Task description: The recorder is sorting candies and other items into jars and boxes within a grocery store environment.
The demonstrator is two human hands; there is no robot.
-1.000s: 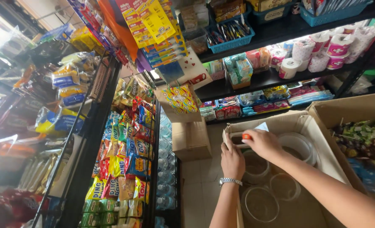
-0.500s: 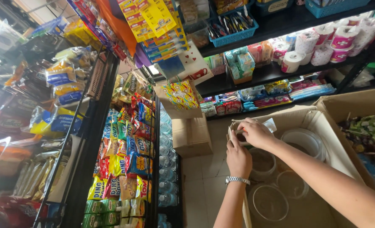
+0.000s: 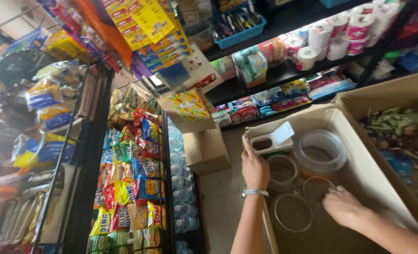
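From the head camera we look down into a large open cardboard box [image 3: 359, 155] on the shop floor, with clear round plastic jars [image 3: 319, 151] standing inside it. Our left hand [image 3: 255, 168] (a metal watch [image 3: 254, 192] on its wrist) rests on the near wall of the box, fingers lying together and bent over the edge, just below a white flip-top lid [image 3: 272, 139] perched on the rim. Our right hand [image 3: 343, 206] is lower in the box, fingertips drawn together and pinching the rim of one open jar [image 3: 318, 187], though blur keeps us from telling how firmly. Another open jar [image 3: 292, 212] sits just beside that hand. A second box [image 3: 397, 131] of mixed goods stands to the right, and snack racks [image 3: 133, 174] fill the left
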